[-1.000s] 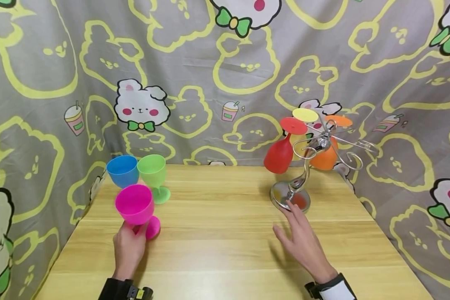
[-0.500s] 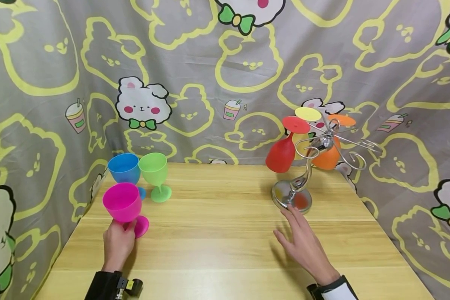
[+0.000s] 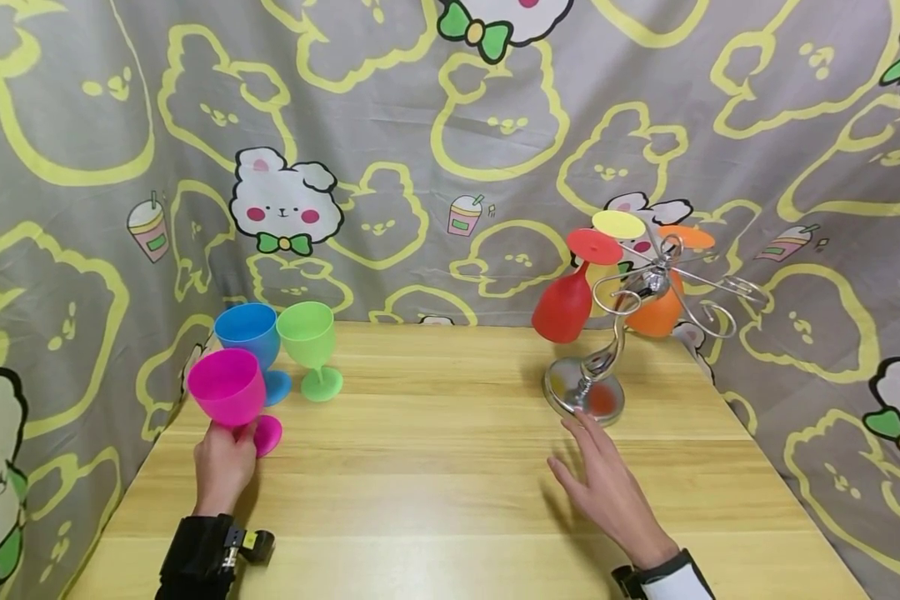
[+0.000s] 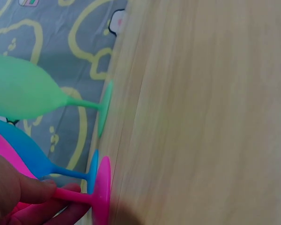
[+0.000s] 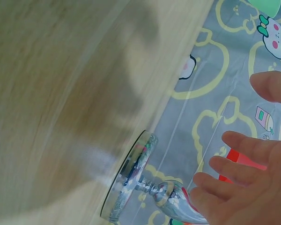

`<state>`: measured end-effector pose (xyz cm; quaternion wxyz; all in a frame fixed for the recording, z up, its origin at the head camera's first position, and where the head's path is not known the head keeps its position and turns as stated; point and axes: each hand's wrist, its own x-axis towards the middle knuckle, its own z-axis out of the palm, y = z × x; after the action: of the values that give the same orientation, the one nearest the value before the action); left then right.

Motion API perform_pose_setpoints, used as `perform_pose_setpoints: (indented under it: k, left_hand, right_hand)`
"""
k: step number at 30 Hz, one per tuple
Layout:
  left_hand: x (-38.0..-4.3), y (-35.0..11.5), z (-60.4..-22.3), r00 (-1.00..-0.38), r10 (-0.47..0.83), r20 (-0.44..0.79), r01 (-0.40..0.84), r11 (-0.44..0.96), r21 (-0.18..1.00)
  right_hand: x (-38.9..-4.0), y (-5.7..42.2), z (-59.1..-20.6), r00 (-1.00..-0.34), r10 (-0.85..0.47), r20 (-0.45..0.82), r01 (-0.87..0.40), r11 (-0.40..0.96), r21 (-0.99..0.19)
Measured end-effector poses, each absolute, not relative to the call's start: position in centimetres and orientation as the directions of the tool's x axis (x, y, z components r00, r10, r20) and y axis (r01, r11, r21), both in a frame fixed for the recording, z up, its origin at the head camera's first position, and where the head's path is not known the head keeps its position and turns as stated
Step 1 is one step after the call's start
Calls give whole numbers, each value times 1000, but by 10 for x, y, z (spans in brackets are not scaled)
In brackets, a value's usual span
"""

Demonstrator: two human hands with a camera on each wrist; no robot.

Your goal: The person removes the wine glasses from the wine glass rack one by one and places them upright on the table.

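Note:
My left hand (image 3: 223,467) grips the stem of a pink goblet (image 3: 228,387), its bowl upward; in the left wrist view thumb and fingers pinch the stem just above the pink foot (image 4: 101,192). Right behind it stand a blue goblet (image 3: 249,327) and a light green goblet (image 3: 306,332), both upright. My right hand (image 3: 607,483) extends with straight, spread fingers, fingertips near the round base of a chrome goblet rack (image 3: 602,362). On that rack hang a red goblet (image 3: 562,310), a yellow one (image 3: 618,227) and an orange one (image 3: 654,310), all upside down.
The light wooden table (image 3: 420,483) reaches back to a grey curtain (image 3: 390,125) with yellow cartoon outlines, which also closes off both sides. Curled wire arms (image 3: 708,317) of the rack stick out to the right, holding nothing.
My left hand has moved left and a little farther back with the pink goblet, coming in front of the blue one. My right hand has stayed in place by the rack.

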<state>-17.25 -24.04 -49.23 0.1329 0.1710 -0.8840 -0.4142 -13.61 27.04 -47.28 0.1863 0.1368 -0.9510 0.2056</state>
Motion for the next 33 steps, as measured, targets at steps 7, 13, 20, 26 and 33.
perform_pose_setpoints:
  k: [7, 13, 20, 26, 33]
  left_hand:
    - [-182, -246, -493, -907, -414, 79, -201, 591, 781]
    - [-187, -246, -492, -902, -425, 72, -211, 581, 786]
    - [-189, -250, -493, -902, -429, 46, -232, 572, 787]
    - [-186, -251, -495, -897, -441, 20, -226, 499, 836]
    - [-164, -248, -492, -866, -484, -124, -284, 272, 919]
  right_hand:
    - [-136, 269, -474, -892, -182, 414, -340, 873, -349]
    - [-136, 268, -472, -912, -169, 373, -316, 871, -376]
    - [-136, 268, -470, -913, -176, 369, -320, 870, -375]
    - [-137, 269, -470, -914, -174, 366, -318, 868, -380]
    - [-136, 268, -469, -913, -178, 367, -324, 863, -387]
